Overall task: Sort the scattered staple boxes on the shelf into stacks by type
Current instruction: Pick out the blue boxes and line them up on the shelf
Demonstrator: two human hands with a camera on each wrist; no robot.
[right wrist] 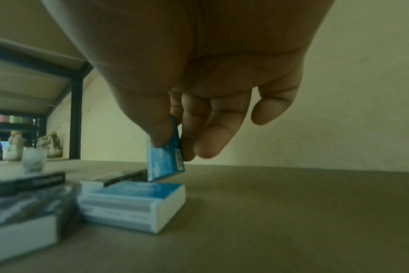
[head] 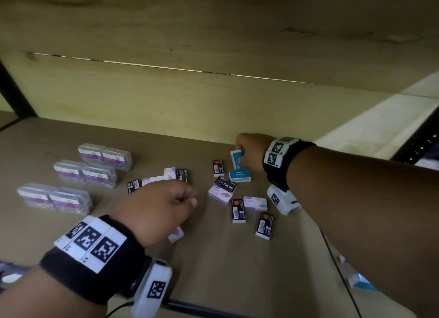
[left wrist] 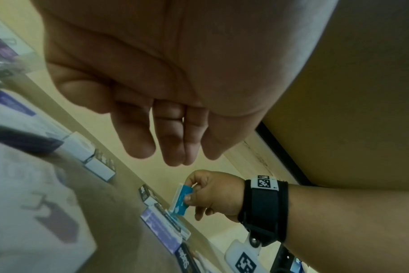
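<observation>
Under left hand [head: 156,206]: purple box [head: 176,234] half-hidden, fingers loose | right hand [head: 251,151] pinches blue box [head: 236,159]

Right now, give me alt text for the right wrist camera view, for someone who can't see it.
The right hand pinches a blue staple box on edge above the brown shelf, just behind a second blue box lying flat. Dark boxes sit blurred at the left.
</observation>
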